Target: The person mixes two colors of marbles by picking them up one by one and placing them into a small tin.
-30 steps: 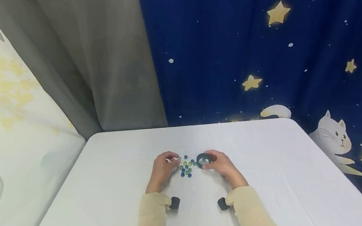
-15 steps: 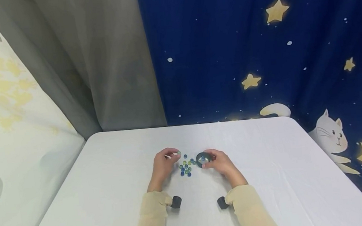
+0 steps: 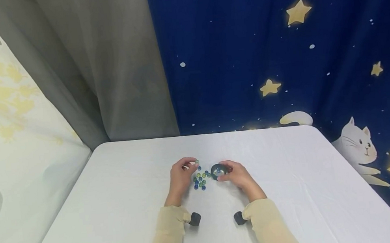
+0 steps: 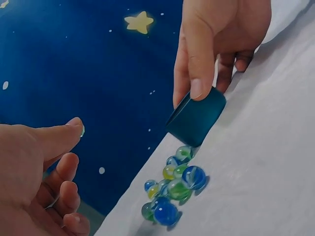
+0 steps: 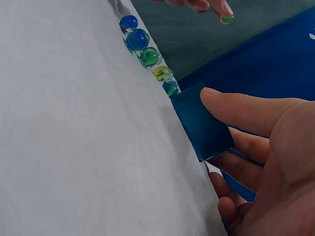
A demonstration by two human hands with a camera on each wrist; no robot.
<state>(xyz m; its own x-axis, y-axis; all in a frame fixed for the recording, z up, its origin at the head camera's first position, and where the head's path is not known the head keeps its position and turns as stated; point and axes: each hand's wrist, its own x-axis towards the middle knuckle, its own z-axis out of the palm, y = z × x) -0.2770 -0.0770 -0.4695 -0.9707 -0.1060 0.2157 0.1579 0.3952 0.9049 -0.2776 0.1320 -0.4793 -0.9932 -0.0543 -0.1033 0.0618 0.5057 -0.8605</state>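
Note:
Between thumb and finger of my left hand (image 3: 180, 176) a greenish glass marble (image 5: 227, 19) is pinched, raised above the table; the left wrist view shows only a sliver of it past the fingertip. My right hand (image 3: 240, 175) grips a small round teal cup (image 4: 201, 118) by its sides, thumb near the rim. In the head view something bluish, perhaps a marble, shows inside the cup. Just left of the cup lies a loose cluster of several blue, green and yellow glass marbles (image 4: 166, 213). One blue marble (image 3: 199, 168) sits at the far end, just below the left fingertips.
A white cloth covers the table (image 3: 119, 216). Black wrist cameras jut inward from the left cuff (image 3: 170, 215) and right cuff (image 3: 257, 206). Beyond the table's far edge hang a grey curtain (image 3: 125, 73) and a dark blue curtain (image 3: 225, 70) with stars.
My left hand has lifted the pinched marble and moved it away from me, then rightward toward the cup. The right hand and cup stay nearly in place.

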